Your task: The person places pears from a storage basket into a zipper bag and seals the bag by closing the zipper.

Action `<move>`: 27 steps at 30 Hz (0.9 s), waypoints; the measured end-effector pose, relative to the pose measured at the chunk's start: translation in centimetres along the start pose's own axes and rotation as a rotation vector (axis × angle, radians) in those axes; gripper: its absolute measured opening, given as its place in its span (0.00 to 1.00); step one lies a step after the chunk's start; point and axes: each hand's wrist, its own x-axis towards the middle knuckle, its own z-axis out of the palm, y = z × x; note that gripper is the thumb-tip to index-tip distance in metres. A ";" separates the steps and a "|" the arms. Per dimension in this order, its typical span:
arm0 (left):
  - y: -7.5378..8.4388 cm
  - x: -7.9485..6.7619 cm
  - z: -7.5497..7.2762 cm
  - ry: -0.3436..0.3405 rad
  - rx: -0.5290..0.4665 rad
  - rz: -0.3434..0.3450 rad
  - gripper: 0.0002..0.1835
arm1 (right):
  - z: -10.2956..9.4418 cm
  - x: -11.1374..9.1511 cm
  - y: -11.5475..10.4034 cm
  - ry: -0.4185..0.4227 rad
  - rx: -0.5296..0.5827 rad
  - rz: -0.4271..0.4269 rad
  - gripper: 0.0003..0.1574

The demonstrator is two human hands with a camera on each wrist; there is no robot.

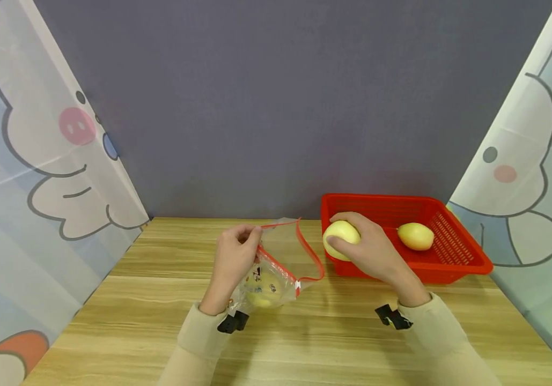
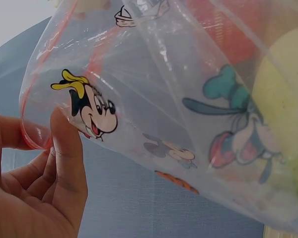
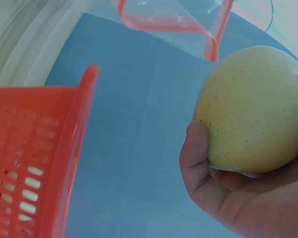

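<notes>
By its red-edged mouth, my left hand pinches a clear zip bag printed with cartoon figures. One pale yellow fruit lies inside the bag, seen through the plastic, and the bag's mouth gapes toward the right. My right hand grips another pale yellow fruit, smooth and speckled in the right wrist view, over the near left corner of the red basket. This held fruit is apart from the bag. In the left wrist view, my thumb and fingers hold the bag's rim.
A third yellow fruit lies in the red basket. The wooden table reaches back to a grey panel, with cartoon-printed curtains on both sides. A black wrist mount sits by each sleeve.
</notes>
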 end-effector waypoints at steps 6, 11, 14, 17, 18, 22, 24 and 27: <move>0.0 0.0 -0.1 -0.004 0.001 -0.006 0.13 | 0.7 0.3 -0.6 0.006 0.011 -0.010 0.22; 0.0 0.0 0.0 -0.002 0.007 -0.007 0.13 | 1.1 0.4 -0.9 0.002 0.036 -0.017 0.21; 0.1 0.0 0.1 -0.002 0.012 0.004 0.13 | 1.4 0.4 -1.1 0.001 0.056 -0.021 0.21; 0.1 0.0 0.2 -0.003 0.010 0.011 0.12 | 1.5 0.4 -1.4 -0.003 0.080 -0.024 0.21; 0.1 0.0 0.2 -0.003 0.007 0.010 0.12 | 1.6 0.4 -1.5 -0.005 0.088 -0.024 0.21; 0.1 0.0 0.3 0.000 -0.001 0.008 0.11 | 1.8 0.5 -1.9 -0.017 0.108 -0.031 0.22; 0.1 0.0 0.3 0.001 -0.004 0.008 0.11 | 2.0 0.5 -2.1 -0.020 0.114 -0.037 0.23; 0.1 0.0 0.3 0.001 -0.006 0.005 0.11 | 2.4 0.5 -2.3 -0.016 0.129 -0.052 0.23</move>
